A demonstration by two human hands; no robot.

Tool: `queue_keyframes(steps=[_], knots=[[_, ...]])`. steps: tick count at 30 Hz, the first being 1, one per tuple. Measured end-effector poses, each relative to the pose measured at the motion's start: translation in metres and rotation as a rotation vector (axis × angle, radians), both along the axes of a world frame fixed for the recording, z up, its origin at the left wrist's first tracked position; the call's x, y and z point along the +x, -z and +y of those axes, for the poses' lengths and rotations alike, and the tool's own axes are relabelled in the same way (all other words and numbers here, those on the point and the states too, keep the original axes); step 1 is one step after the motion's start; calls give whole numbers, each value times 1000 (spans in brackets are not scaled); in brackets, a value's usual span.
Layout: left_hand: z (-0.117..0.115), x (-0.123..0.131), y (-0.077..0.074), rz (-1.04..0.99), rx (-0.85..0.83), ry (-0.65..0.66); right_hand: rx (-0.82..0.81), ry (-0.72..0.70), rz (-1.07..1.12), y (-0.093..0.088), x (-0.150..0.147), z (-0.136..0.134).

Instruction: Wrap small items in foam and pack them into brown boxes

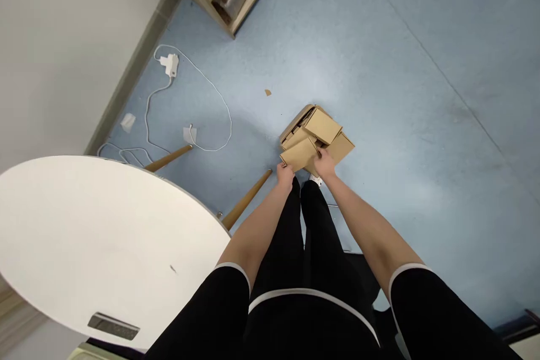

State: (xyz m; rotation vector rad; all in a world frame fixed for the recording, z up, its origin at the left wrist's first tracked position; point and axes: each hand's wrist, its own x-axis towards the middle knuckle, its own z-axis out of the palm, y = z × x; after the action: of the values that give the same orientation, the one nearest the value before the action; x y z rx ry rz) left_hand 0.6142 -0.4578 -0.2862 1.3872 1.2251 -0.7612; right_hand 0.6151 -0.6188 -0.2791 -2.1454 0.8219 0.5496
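Observation:
Between my two hands is a flat brown cardboard piece (pixel 299 154), low over a pile of folded cardboard. My left hand (pixel 286 174) grips its lower left corner, fingers closed. At its right edge, my right hand (pixel 324 163) is closed on the same piece. Behind and beside it, more cardboard shows: a flat box (pixel 323 126) on top and another piece (pixel 341 148) at the right. Under them is a cardboard container (pixel 296 125) with its left side showing. The fingertips are partly hidden by the cardboard.
A white round table (pixel 105 236) with wooden legs (pixel 247 199) stands at the left. White cables and a power adapter (pixel 171 64) lie on the blue floor by the wall. A wooden shelf (pixel 247 5) holds a bin at the top. A small brown scrap (pixel 268 92) lies beyond the pile.

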Motion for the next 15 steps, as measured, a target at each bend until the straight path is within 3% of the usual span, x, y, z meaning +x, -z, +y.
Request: queue_keyframes(steps=[1,3,6,11,15], knots=[[-5,4,12,31,-18,-113,-3,-59,8,13,14,-3],[-12,12,32,53,-43,-218,13,-172,13,34,37,-9],[-18,23,49,77,-61,-229,55,-266,32,53,53,-13],[-21,28,50,142,-67,-120,47,-283,38,52,51,-14],[-15,20,45,203,-41,-79,-64,-332,27,41,47,-15]])
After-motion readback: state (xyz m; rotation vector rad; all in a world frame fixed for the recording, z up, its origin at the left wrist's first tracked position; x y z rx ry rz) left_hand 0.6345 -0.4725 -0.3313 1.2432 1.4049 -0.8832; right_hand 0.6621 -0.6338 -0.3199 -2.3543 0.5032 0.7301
